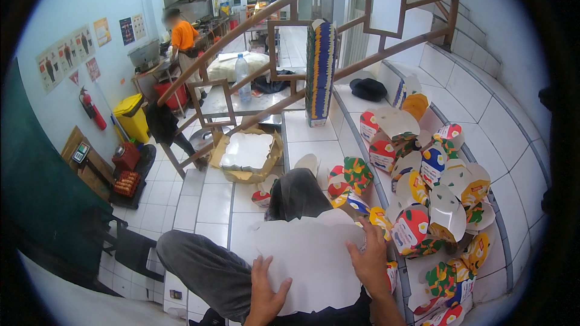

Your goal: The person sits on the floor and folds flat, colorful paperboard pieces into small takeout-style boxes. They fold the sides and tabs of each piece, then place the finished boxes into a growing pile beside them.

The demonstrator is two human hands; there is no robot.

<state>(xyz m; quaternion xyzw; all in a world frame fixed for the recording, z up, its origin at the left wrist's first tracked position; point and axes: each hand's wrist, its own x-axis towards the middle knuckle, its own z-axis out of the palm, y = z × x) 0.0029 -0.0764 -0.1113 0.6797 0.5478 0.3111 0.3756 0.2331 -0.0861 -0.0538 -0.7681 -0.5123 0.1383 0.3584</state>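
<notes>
In the head view, a white card (308,265) is spread across a seated person's dark trousers (205,265); whether it is one layer or several cannot be told. Its left edge is covered by the left hand (269,290), the fingers loosely parted and the thumb set wide, with nothing seen to be gripped. Its upper right edge is met by the right hand (370,259), the fingers parted and the thumb laid on the card; whether the edge is pinched cannot be told.

Bright patterned boxes (444,205) in red, yellow, green and blue are heaped on tiled steps (483,118) to the right, where a black cap (368,89) is also seen. More white card is held in an opened carton (254,176) ahead. A tall colourful stack (320,72) is stood upright by the brown railing (251,122), beyond which a clear bottle (243,78) is placed on a table. In the background, an orange shirt (183,36) is worn by a co-worker near kitchen counters.
</notes>
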